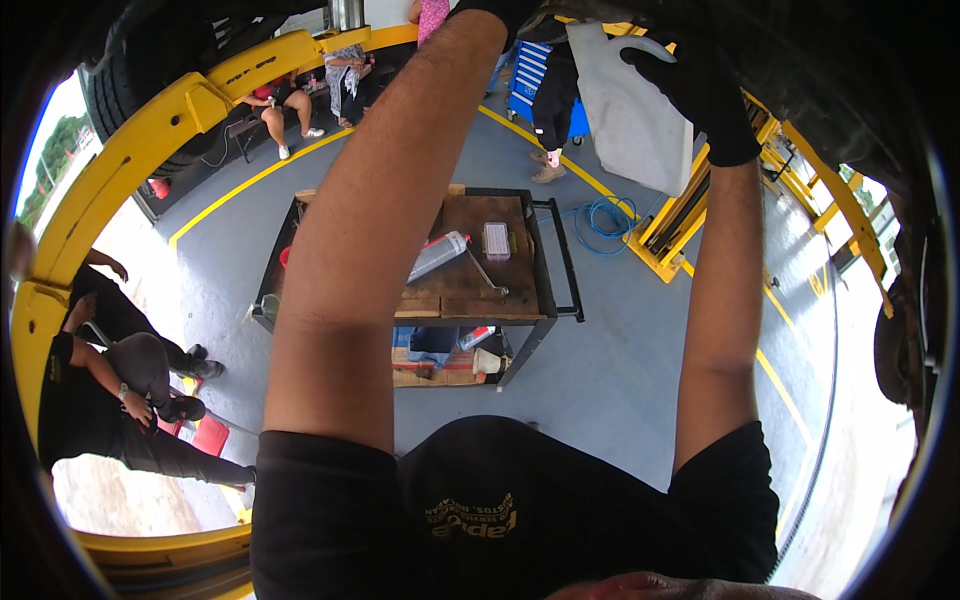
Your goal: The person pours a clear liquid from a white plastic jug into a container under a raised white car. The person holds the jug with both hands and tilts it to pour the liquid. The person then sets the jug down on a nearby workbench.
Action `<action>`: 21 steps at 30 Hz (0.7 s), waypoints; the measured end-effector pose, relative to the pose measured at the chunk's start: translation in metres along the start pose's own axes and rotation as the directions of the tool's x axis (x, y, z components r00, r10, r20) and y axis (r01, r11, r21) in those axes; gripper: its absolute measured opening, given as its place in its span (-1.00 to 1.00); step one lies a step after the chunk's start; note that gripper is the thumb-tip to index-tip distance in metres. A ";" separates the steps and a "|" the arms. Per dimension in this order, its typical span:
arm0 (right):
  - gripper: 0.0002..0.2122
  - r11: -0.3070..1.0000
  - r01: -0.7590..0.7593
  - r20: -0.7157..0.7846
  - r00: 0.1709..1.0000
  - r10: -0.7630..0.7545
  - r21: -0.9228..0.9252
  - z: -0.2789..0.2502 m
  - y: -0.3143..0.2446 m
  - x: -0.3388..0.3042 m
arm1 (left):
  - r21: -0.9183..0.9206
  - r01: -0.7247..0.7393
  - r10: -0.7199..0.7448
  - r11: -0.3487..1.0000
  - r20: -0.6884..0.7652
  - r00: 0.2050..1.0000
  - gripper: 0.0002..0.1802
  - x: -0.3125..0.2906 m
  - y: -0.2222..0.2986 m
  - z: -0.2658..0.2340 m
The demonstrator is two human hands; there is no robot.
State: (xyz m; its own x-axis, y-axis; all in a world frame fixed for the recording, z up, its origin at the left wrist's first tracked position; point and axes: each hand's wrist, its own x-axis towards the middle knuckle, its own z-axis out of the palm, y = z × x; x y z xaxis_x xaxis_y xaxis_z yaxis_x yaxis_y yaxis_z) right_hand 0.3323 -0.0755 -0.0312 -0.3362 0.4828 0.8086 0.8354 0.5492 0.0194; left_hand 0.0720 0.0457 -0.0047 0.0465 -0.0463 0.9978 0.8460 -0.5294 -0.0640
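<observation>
Both my arms reach up toward the dark underside of a raised vehicle. My right hand (705, 100), in a black glove, is closed on a whitish plastic jug (635, 125) near its curved upper edge, with a finger or thumb lying over the jug's face. The jug hangs tilted below the vehicle's underside. My left hand (495, 10), also gloved in black, is at the top edge against the dark underparts. Its fingers are hidden, so what it touches cannot be told.
Below stands a black tool cart (545, 320) with a bottle (437, 257), a small box (496, 241) and a wrench-like tool (489, 277). A blue hose (606, 222) coils beside a yellow lift post (665, 245). Yellow lift arms (130, 160) curve around. Several people sit or stand nearby.
</observation>
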 end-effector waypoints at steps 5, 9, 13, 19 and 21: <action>-0.57 1.000 -0.010 -0.005 1.000 0.010 0.009 -0.001 -0.006 -0.001 | 0.046 -0.058 0.055 0.997 0.053 0.997 -0.69 0.003 0.000 -0.006; -0.57 0.999 -0.030 -0.003 1.000 0.030 -0.027 -0.001 -0.005 -0.001 | 0.146 -0.145 0.144 0.979 0.022 0.989 -0.70 0.003 -0.006 -0.003; -0.57 0.990 -0.099 0.058 0.993 0.105 -0.098 -0.006 -0.008 0.000 | -0.030 -0.010 0.012 0.999 0.048 0.999 -0.71 0.007 0.002 -0.010; -0.57 0.985 -0.156 0.018 0.987 0.158 -0.075 -0.002 -0.012 0.001 | -0.071 -0.151 0.153 0.986 0.030 0.988 -0.72 0.011 -0.011 -0.021; -0.54 0.999 -0.018 -0.041 0.999 0.017 -0.028 0.005 -0.014 0.005 | 0.009 -0.181 0.181 0.983 0.014 0.983 -0.75 0.004 -0.036 -0.028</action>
State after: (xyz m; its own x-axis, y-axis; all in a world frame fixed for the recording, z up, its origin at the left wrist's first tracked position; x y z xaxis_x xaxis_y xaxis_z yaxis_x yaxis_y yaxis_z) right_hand 0.3168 -0.0772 -0.0308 -0.3035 0.4635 0.8325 0.8531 0.5213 0.0207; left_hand 0.0274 0.0408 0.0016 0.2061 -0.1297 0.9699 0.8281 -0.5050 -0.2435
